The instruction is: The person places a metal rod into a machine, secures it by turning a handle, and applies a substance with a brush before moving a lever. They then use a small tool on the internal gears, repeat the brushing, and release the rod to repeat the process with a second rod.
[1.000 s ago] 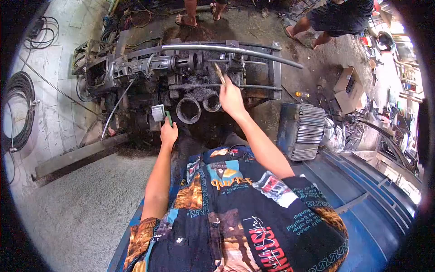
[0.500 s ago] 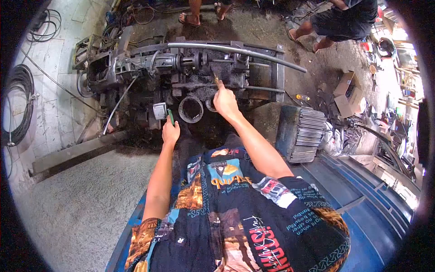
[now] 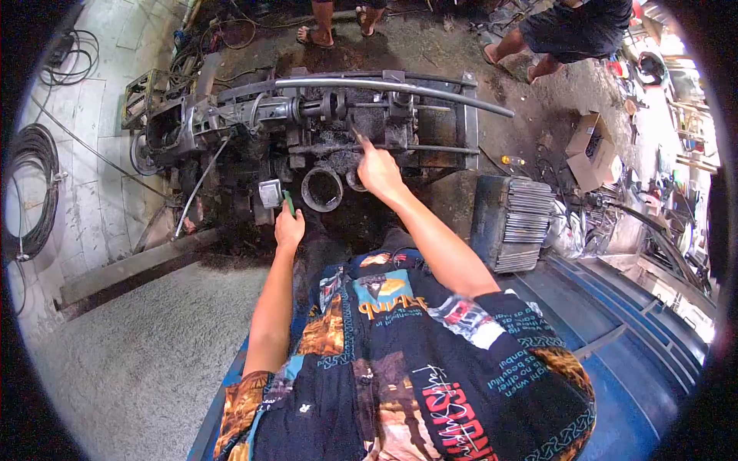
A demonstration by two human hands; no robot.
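Note:
My right hand [image 3: 378,170] is closed round a thin tool [image 3: 356,134], perhaps a brush, whose tip points into the machine bed [image 3: 327,140] among dark shavings. Lower left, my left hand [image 3: 289,228] grips a green-handled object [image 3: 289,202]; its far end lies close to a pale metal box [image 3: 270,194]. Between my hands is a round metal cup [image 3: 321,190]. A long metal rod [image 3: 400,87] lies across the machine's far side.
Two people stand beyond the machine, one by bare feet [image 3: 315,36], the other in dark shorts [image 3: 573,32]. A finned motor [image 3: 526,223] is at right, near a cardboard box [image 3: 590,154]. Coiled cable [image 3: 37,192] hangs at left.
My right hand and its tool have shifted slightly left. The person in dark shorts has moved a little left in view. My left hand has hardly moved.

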